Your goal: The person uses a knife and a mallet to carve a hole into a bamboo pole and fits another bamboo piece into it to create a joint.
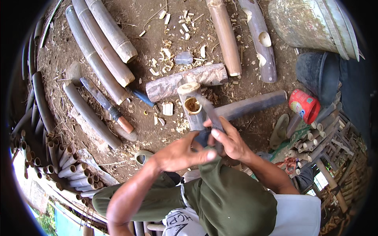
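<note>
My right hand [230, 139] is wrapped round the handle of a knife, whose dark, slightly curved blade [210, 112] points up and left. The blade lies beside a short bamboo piece [191, 96] with a round hole cut in its upper side. The end of this piece rests against a rough log [165, 85] on the ground. My left hand [179, 152], a little blurred, hovers over my lap beside the knife handle. Its thumb and forefinger are apart, and I see nothing held in it; the other fingers are partly hidden.
Long bamboo poles [98, 47] lie at the far left, with a sheathless machete [104, 102] nearer. A notched bamboo pole [260, 43], a grey bucket [311, 23], a black bucket [315, 72] and a red tub [303, 106] stand to the right. Wood chips litter the dirt.
</note>
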A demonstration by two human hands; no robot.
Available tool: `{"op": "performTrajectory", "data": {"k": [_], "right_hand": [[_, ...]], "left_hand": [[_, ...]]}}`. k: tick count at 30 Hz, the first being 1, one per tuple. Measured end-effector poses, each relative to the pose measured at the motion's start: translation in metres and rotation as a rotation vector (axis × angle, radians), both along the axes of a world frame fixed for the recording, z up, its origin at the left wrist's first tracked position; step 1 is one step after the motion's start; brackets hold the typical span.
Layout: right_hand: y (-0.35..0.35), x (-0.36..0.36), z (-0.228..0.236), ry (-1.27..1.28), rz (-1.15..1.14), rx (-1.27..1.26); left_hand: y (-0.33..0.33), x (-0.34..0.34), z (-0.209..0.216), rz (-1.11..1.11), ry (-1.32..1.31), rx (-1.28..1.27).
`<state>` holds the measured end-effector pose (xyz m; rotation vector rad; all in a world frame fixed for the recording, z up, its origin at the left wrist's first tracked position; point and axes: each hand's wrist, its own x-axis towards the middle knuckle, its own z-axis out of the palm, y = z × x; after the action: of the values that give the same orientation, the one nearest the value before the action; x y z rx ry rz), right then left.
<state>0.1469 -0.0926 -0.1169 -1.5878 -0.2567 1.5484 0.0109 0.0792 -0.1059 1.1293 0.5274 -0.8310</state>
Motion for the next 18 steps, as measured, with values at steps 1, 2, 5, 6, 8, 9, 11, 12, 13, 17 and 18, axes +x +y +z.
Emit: {"op": "performTrajectory", "data": {"k": [1, 2, 5, 6, 8, 9, 11, 12, 13, 17, 18], "right_hand": [[-0.009, 0.005, -0.013, -0.287, 0.112, 0.087], [-0.014, 0.008, -0.022, -0.566, 0.228, 0.173], [-0.014, 0.017, -0.023, -0.585, 0.462, -0.169], [-0.012, 0.021, -0.028, -0.601, 0.457, -0.197], [0.008, 0.04, -0.025, -0.551, 0.568, -0.207], [0.018, 0.051, -0.021, -0.545, 0.642, -0.188], [0.043, 0.068, -0.008, -0.65, 0.922, -0.151], [0.061, 0.075, -0.003, -0.686, 1.099, -0.145], [0.076, 0.078, 0.001, -0.738, 1.202, -0.103], [0.122, 0.075, 0.011, -0.801, 1.475, 0.13], [0.134, 0.07, 0.01, -0.82, 1.572, 0.161]], "left_hand": [[-0.011, 0.01, -0.011, 0.171, 0.098, -0.125], [-0.019, 0.023, -0.014, 0.34, 0.161, -0.17], [-0.047, 0.047, -0.054, 0.418, 0.308, -0.04], [-0.059, 0.055, -0.062, 0.496, 0.326, 0.029], [-0.075, 0.06, -0.076, 0.668, 0.144, 0.295], [-0.074, 0.061, -0.076, 0.677, 0.125, 0.267], [-0.069, 0.061, -0.067, 0.868, 0.198, 0.033], [-0.065, 0.061, -0.061, 1.038, 0.287, -0.179], [-0.064, 0.063, -0.058, 1.199, 0.273, -0.293], [-0.055, 0.056, -0.056, 1.559, 0.144, -0.933], [-0.056, 0.06, -0.051, 1.645, 0.326, -0.859]]}}
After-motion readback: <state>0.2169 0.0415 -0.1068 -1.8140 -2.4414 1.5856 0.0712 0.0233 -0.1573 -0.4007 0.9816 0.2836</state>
